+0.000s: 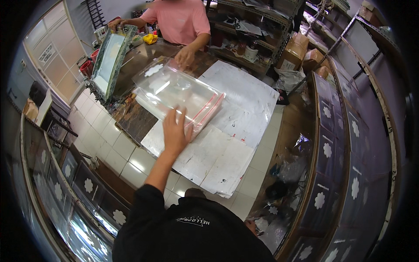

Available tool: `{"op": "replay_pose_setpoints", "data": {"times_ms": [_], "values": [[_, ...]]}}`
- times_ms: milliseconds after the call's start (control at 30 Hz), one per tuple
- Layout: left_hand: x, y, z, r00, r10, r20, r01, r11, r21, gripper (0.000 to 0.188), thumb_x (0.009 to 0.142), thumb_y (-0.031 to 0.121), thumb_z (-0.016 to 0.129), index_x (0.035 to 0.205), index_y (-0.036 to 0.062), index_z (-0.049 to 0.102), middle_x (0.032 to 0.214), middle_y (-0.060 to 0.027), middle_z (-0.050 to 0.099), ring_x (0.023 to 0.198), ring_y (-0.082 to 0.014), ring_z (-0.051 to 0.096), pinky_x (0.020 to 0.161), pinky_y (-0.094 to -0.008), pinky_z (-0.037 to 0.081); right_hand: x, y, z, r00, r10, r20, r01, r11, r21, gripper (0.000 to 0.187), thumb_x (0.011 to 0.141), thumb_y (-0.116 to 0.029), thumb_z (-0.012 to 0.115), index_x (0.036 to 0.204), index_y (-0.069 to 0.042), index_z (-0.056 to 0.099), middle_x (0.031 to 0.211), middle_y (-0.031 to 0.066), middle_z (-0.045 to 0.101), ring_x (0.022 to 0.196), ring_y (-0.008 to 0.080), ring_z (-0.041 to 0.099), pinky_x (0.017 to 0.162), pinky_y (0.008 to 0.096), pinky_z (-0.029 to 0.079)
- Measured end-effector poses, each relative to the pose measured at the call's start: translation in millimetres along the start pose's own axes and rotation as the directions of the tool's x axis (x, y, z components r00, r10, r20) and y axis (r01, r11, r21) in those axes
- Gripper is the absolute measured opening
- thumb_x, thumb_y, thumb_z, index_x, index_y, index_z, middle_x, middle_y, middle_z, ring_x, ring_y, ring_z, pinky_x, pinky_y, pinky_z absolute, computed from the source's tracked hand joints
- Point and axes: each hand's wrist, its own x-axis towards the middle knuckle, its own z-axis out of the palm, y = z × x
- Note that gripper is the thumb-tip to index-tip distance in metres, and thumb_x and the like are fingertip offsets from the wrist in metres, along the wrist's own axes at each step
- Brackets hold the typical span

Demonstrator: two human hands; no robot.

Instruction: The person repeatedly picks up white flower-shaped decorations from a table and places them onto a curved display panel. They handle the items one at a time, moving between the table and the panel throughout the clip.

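My left hand (175,131) reaches over the near edge of a stack of clear plastic bags (174,89), fingers spread and touching the bags or just above them. Red strips run along the stack's right side, and a white flower print shows on the bag at its far left. Low on the right, only part of my right hand (250,226) appears beside my black shirt. It is nearest to some crumpled clear plastic (273,229); its fingers are mostly hidden.
Across the table, a person in a pink shirt (179,22) holds a tilted printing screen (111,56) and has a hand (184,56) at the stack's far edge. White sheets (244,96) cover part of the table. Racks of flower-printed bags (323,148) stand on both sides.
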Motion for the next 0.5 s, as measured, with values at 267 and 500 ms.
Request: {"op": "replay_pose_setpoints", "data": {"times_ms": [267, 500], "values": [[44, -107, 49, 0.799, 0.051, 0.599, -0.261, 0.927, 0.269, 0.028, 0.082, 0.019, 0.067, 0.106, 0.0059, 0.064, 0.105, -0.0160, 0.063, 0.105, -0.0325, 0.059, 0.096, -0.0511, 0.042, -3, -80, 80, 0.984, 0.181, -0.009, -0.163, 0.910, 0.382, 0.029, 0.094, -0.016, 0.061, 0.121, -0.004, 0.058, 0.101, 0.0106, 0.065, 0.080, 0.0233, 0.069, 0.065, 0.0332, 0.055], [13, -15, 50, 0.690, 0.502, 0.521, -0.444, 0.863, -0.242, 0.021, 0.085, 0.013, 0.057, 0.100, 0.0036, 0.067, 0.082, -0.0094, 0.060, 0.083, -0.0264, 0.060, 0.073, -0.0439, 0.044, -38, -159, 89, 0.970, -0.051, -0.236, 0.194, 0.748, 0.635, 0.033, 0.099, -0.033, 0.064, 0.119, -0.008, 0.057, 0.112, 0.0080, 0.066, 0.092, 0.0227, 0.068, 0.078, 0.0358, 0.054]]}}
